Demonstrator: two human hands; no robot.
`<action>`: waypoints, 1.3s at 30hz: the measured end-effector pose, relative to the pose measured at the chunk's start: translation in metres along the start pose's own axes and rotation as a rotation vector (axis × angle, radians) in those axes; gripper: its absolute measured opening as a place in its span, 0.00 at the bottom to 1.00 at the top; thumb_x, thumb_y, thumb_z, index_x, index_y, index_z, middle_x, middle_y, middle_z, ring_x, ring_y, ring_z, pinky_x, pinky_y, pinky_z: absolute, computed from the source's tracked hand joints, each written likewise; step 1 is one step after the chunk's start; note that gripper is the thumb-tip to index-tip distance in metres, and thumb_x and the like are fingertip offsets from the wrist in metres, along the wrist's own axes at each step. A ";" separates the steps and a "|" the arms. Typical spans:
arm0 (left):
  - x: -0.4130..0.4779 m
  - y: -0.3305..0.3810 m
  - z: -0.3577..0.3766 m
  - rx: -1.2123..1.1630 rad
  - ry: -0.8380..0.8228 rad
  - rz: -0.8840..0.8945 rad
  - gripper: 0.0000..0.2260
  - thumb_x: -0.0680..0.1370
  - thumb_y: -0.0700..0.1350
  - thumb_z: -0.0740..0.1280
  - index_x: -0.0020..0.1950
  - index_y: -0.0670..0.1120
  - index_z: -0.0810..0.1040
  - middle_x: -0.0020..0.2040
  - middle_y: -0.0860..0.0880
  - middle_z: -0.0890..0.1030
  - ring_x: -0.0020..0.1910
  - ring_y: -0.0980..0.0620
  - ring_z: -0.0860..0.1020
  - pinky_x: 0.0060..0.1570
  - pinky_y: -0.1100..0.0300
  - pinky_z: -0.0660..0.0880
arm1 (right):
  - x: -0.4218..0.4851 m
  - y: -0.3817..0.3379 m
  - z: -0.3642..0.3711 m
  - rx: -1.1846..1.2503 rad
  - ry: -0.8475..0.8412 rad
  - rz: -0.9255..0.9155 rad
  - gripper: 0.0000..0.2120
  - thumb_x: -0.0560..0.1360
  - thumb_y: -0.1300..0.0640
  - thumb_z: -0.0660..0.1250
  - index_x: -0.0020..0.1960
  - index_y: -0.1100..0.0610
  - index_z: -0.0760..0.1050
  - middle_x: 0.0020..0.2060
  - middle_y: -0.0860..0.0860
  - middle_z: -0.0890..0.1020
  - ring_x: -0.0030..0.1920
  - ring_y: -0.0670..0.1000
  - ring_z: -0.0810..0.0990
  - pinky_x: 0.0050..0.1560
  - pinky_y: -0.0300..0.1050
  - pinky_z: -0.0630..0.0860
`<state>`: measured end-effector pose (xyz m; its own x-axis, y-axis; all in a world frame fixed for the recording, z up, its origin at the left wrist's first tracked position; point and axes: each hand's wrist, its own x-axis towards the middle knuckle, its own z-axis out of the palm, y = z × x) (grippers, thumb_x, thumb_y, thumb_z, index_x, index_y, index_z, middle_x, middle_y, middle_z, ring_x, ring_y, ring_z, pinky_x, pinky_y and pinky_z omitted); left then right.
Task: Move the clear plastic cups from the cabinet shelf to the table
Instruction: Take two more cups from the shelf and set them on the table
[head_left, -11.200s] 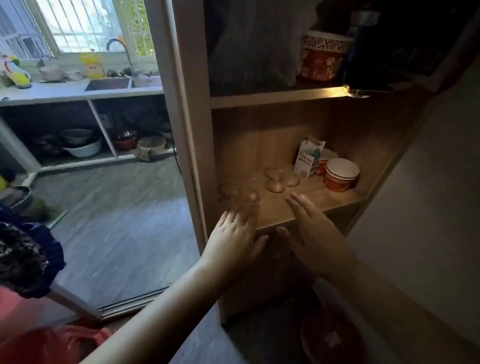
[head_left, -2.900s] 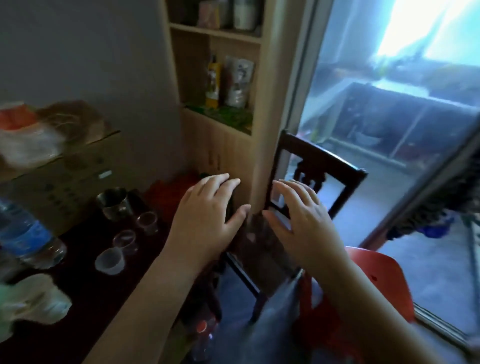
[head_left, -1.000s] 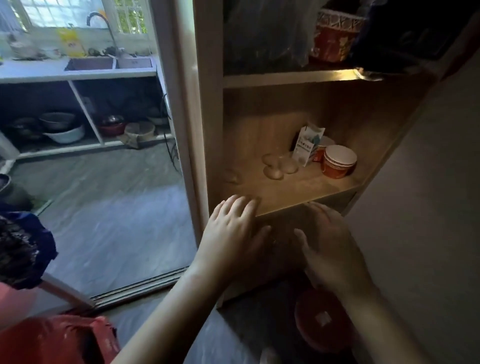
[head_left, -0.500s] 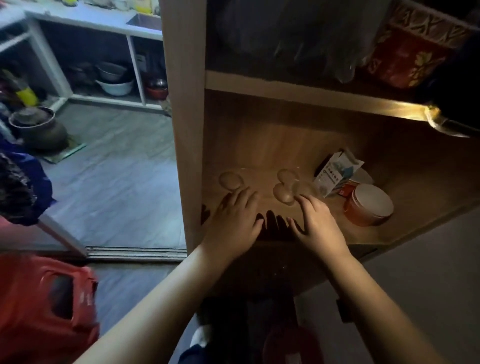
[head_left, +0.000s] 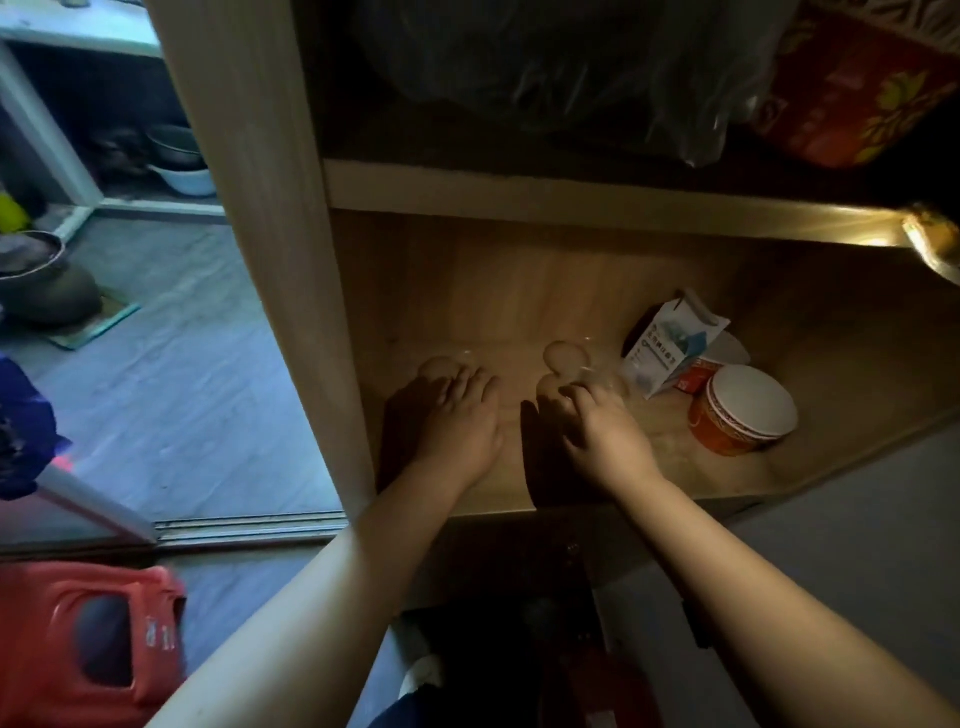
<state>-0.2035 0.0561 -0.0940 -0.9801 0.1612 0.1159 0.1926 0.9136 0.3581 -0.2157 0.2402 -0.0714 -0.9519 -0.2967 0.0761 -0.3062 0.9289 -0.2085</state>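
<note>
Several clear plastic cups stand on the wooden cabinet shelf (head_left: 685, 470), hard to make out in the dim light. My left hand (head_left: 460, 421) lies flat inside the shelf at the left, fingers spread, their tips touching one clear cup (head_left: 435, 365). My right hand (head_left: 605, 434) is further right, its fingers curled onto a second clear cup (head_left: 605, 383). A third clear cup (head_left: 563, 353) stands just behind that one, untouched.
A torn blue-and-white carton (head_left: 670, 345) and stacked orange paper bowls (head_left: 740, 410) sit right of the cups. The upper shelf holds a plastic bag (head_left: 571, 67) and a red bowl (head_left: 852, 88). A red plastic stool (head_left: 83, 634) stands at lower left.
Both hands have pushed deeper into the shelf. The left fingertips have reached the left cup and the right fingers have curled onto a cup near the carton. The view has moved closer.
</note>
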 end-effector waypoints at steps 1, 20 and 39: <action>0.003 -0.001 0.000 0.010 -0.004 0.000 0.26 0.78 0.44 0.59 0.74 0.44 0.55 0.76 0.43 0.57 0.75 0.46 0.51 0.72 0.51 0.46 | 0.002 0.000 0.002 -0.010 0.007 -0.005 0.26 0.69 0.59 0.71 0.65 0.58 0.68 0.62 0.57 0.74 0.63 0.58 0.71 0.61 0.52 0.71; 0.021 -0.006 0.005 -0.025 0.113 0.049 0.19 0.74 0.31 0.60 0.63 0.44 0.71 0.62 0.43 0.75 0.62 0.44 0.70 0.59 0.52 0.69 | 0.019 0.014 0.015 -0.047 0.021 0.070 0.18 0.72 0.67 0.65 0.61 0.58 0.73 0.61 0.58 0.75 0.63 0.58 0.70 0.63 0.50 0.67; 0.007 0.005 0.010 -0.104 0.076 0.163 0.12 0.75 0.32 0.62 0.55 0.42 0.76 0.56 0.43 0.77 0.59 0.44 0.71 0.58 0.51 0.70 | 0.000 0.026 0.010 -0.013 0.025 -0.149 0.14 0.69 0.68 0.67 0.55 0.61 0.78 0.49 0.59 0.80 0.53 0.60 0.75 0.52 0.51 0.72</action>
<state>-0.2101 0.0654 -0.1008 -0.9300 0.2714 0.2479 0.3558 0.8339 0.4218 -0.2241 0.2618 -0.0860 -0.8953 -0.4261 0.1297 -0.4439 0.8778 -0.1803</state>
